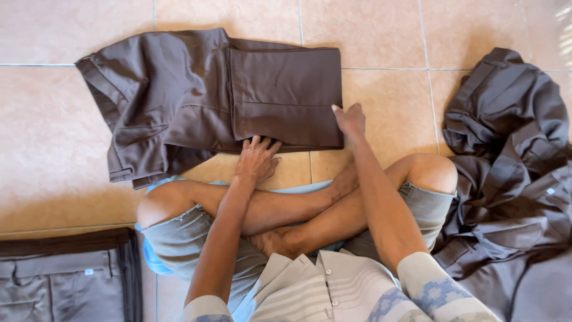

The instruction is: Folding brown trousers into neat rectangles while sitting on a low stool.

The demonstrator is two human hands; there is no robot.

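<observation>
Brown trousers (220, 98): partly folded, flat on tile just beyond both hands, legs doubled over, waistband end left, probably creased.

Warm daylight falls from the upper right, glaring on the tiles (560, 18); soft shadows spread left; focus stays mostly sharp.

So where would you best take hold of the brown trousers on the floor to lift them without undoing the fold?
Probably at the folded end of the brown trousers, coming from the near edge where the left hand and right hand already rest. The legs are doubled over there into a thick, straight-edged stack, so both layers can be pinched together. The waistband end at the left lies looser and rumpled.
</observation>
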